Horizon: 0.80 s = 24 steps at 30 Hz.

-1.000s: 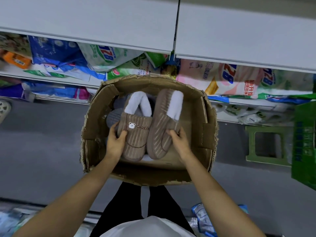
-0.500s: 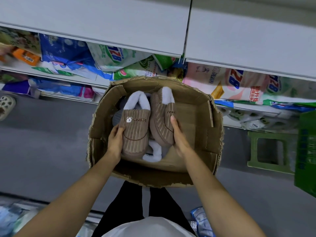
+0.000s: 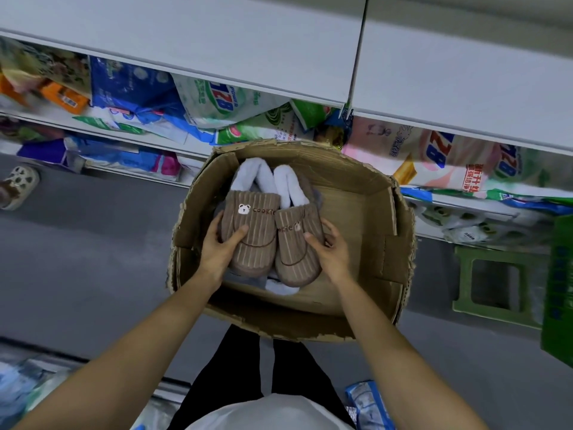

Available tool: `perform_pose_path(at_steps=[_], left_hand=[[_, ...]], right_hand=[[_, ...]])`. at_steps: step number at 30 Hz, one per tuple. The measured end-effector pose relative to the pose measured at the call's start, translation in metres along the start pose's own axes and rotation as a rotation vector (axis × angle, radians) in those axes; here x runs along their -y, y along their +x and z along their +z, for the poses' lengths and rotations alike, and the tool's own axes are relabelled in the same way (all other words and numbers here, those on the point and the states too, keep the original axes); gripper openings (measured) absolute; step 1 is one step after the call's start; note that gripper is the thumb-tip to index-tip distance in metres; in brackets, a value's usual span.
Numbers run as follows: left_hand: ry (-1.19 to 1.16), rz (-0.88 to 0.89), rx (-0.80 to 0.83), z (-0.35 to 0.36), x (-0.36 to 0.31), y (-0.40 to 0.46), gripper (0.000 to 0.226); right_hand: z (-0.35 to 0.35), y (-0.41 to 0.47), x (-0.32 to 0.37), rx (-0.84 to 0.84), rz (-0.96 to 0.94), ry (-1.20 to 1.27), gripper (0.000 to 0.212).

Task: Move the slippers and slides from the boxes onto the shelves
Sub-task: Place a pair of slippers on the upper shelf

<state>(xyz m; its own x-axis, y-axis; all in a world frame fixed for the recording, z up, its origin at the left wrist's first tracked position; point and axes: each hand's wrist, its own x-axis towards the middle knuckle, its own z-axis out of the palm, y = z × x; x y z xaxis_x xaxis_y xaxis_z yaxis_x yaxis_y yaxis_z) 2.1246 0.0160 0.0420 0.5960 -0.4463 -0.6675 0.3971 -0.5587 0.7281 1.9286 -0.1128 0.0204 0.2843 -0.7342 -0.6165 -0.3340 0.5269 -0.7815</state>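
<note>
An open cardboard box (image 3: 384, 262) with torn edges stands on the floor below me. Over its inside I hold a pair of brown corduroy slippers with white fleece lining, both upright and side by side. My left hand (image 3: 218, 246) grips the left slipper (image 3: 252, 231), which bears a bear logo. My right hand (image 3: 333, 251) grips the right slipper (image 3: 294, 246) at its outer side. Grey and white slippers (image 3: 279, 285) lie underneath in the box, mostly hidden. A wide white shelf (image 3: 217, 41) spans the top of the view.
Lower shelves behind the box hold detergent bags (image 3: 217, 100) and paper rolls (image 3: 465, 221). A green plastic stool (image 3: 493, 283) and a green crate (image 3: 558, 290) stand at the right. A beige clog (image 3: 18, 186) is on the grey floor at the left.
The right slipper turned from sole-up to upright, and both slippers came together side by side. My thumbs moved onto their tops.
</note>
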Motion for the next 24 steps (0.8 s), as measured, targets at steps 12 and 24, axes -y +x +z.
perform_pose_path(at_steps=[12,24], left_hand=[[-0.065,0.230,-0.014,-0.003,-0.045,-0.046,0.075],[-0.299,0.442,0.056,-0.015,-0.136,-0.135,0.049]], right_hand=[[-0.025,-0.039,0.057,-0.024,-0.214,0.078,0.050],[-0.043,-0.127,0.172,0.018,-0.499,0.113,0.040]])
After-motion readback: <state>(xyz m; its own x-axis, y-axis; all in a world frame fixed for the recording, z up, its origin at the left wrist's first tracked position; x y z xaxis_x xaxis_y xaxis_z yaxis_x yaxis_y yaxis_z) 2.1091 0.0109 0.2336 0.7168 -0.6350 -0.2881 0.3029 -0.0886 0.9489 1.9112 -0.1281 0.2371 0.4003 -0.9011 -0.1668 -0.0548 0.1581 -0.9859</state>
